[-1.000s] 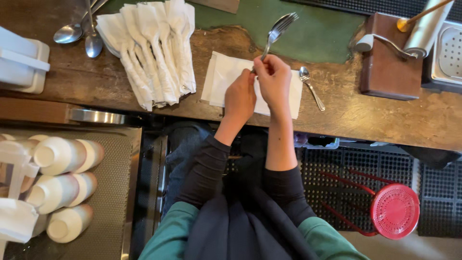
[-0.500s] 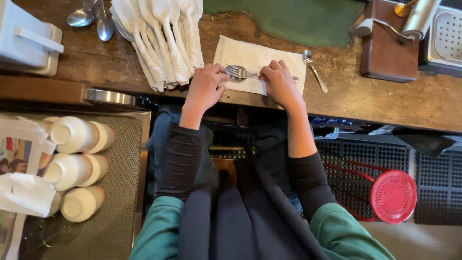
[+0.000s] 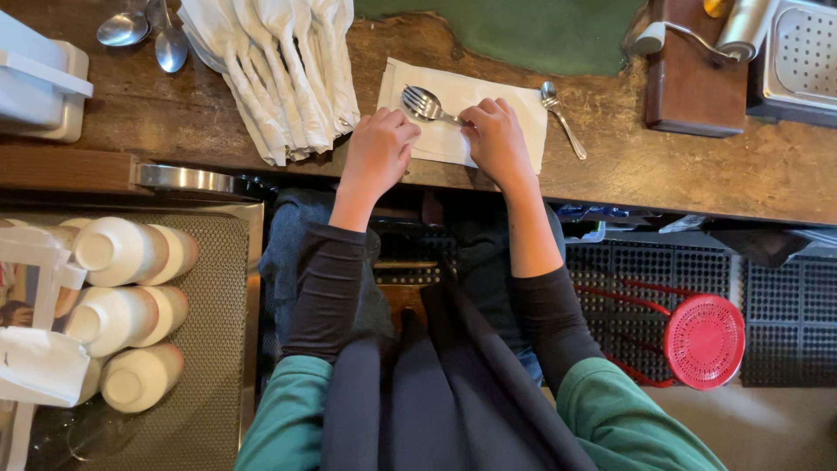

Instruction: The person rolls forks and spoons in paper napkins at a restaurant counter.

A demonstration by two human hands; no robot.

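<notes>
A white paper napkin [image 3: 514,109] lies flat on the wooden counter [image 3: 697,174]. A silver fork [image 3: 424,103] rests across it, tines pointing left. My right hand [image 3: 494,139] covers the fork's handle and pinches it against the napkin. My left hand [image 3: 380,148] sits at the napkin's near left corner, its fingers curled onto the paper. A small spoon [image 3: 561,113] lies on the counter at the napkin's right edge.
A pile of rolled white napkins [image 3: 279,70] lies left of my hands, with two spoons [image 3: 144,33] and a white container [image 3: 39,78] beyond. A wooden block [image 3: 689,87] and a metal tray [image 3: 798,57] stand at right. White cups [image 3: 122,253] are stacked lower left; a red stool [image 3: 704,340] is below.
The fork, held upright over the napkin by both hands a second ago, now lies flat on it. Both hands have come down onto the napkin.
</notes>
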